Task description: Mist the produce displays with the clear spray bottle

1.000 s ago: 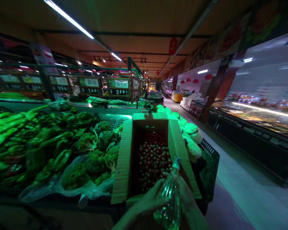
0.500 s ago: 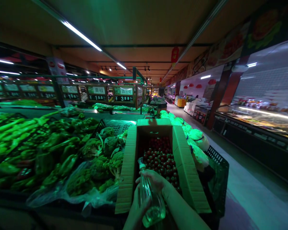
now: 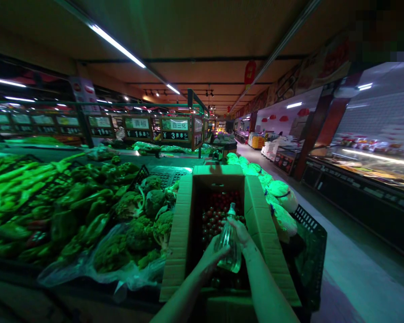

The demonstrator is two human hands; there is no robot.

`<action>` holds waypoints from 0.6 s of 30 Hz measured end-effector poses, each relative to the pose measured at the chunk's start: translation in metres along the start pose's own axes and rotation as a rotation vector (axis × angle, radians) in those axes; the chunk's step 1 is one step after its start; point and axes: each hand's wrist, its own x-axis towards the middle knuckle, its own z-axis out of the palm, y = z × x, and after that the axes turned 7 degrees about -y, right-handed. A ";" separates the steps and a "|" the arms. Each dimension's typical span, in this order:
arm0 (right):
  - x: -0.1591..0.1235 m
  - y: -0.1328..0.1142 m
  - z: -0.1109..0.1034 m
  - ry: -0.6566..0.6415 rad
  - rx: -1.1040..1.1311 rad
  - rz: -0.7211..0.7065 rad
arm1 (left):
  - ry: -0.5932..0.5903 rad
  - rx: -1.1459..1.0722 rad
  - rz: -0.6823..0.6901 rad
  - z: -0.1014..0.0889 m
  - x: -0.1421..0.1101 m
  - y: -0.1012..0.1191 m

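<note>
Gripping a clear plastic bottle point(image 3: 229, 246) with both my left hand point(image 3: 211, 260) and right hand point(image 3: 240, 231), fingers wrapped around it, I hold it over the cardboard box point(image 3: 182, 233) of cherry tomatoes point(image 3: 213, 213), price sign point(image 3: 175, 130) reading ¥388 behind.

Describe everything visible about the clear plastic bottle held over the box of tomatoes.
The clear plastic bottle is see-through, with a narrow neck and a pale cap on top, tilted slightly with the cap up and away from the person. Whether it holds liquid cannot be told. The left hand touches its lower side, and the right hand grips it near the neck. It hangs above the small red tomatoes in the open brown cardboard box.
</note>
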 end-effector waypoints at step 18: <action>-0.003 0.025 0.027 -0.101 -0.102 -0.107 | 0.204 0.021 -0.031 -0.015 0.001 -0.010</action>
